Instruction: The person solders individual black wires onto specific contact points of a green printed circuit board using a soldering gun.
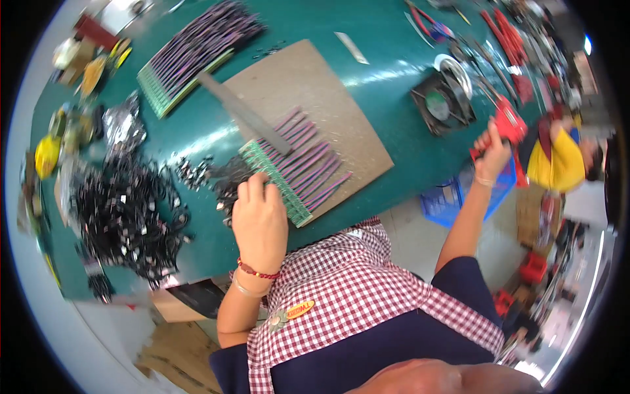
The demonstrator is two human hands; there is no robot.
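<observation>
My left hand [260, 213] is at the near-left edge of a green circuit board panel [279, 184], its fingers bent and closed. Whatever they pinch is hidden; a bunch of black leads [230, 180] lies beside them. Pink-and-black wires [321, 167] run in a row from the panel over a brown board [348, 111]. A flat grey bar [246, 115] rests slantwise across the panel's far end. Off to the right, my right hand [493, 154] is wrapped round the handle of a red gun-shaped tool [509, 123], held away from the panel.
Black cables [125, 220] are heaped at the left, beside a silvery bag [125, 125]. A second wired panel [197, 52] lies at the far left. A small black fan [443, 102] stands near my right hand; a blue basket [453, 200] is below. Someone in yellow [561, 161] is at right.
</observation>
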